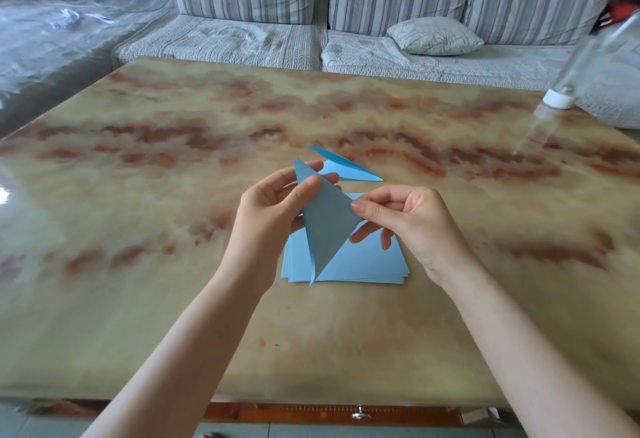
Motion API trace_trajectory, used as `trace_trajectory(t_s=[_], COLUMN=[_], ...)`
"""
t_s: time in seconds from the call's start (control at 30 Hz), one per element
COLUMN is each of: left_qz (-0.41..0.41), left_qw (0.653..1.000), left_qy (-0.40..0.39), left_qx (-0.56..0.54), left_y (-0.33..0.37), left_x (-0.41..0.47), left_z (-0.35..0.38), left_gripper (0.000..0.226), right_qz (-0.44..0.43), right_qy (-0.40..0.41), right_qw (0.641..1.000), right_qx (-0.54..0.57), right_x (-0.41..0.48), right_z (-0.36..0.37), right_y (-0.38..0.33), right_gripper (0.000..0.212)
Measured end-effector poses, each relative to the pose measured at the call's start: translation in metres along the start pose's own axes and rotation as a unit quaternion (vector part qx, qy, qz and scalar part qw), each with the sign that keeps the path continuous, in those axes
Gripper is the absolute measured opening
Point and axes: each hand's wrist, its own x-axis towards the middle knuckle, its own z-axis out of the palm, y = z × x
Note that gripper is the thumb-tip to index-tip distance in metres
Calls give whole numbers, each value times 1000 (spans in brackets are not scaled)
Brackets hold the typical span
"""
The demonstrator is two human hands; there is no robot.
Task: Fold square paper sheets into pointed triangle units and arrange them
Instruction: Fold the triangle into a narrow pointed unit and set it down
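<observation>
A blue paper sheet folded into a triangle (323,226) is held up above the table between both hands. My left hand (268,207) pinches its upper left point between thumb and fingers. My right hand (412,222) pinches its right corner, with other fingers curled behind the paper. Under them lies a stack of flat blue square sheets (367,262). A finished pointed blue triangle unit (346,165) lies on the table just beyond my hands.
The marbled table top (173,316) stretches wide on all sides of the paper. A clear bottle with a white cap (568,87) hangs blurred at the far right. A striped sofa (398,21) with a small cushion stands behind the table.
</observation>
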Motion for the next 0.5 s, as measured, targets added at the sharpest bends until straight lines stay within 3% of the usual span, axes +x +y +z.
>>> trace_trajectory(t_s=[0.5], left_qz=[17], left_qw=[1000], left_qy=[13], left_qx=[15], left_y=[1], left_x=[-1], left_z=[-1], left_gripper=[18], right_qz=[-7], right_qy=[11], right_qw=[1000], right_qx=[-11], right_x=[1], right_z=[1], right_y=[1], right_gripper=[6])
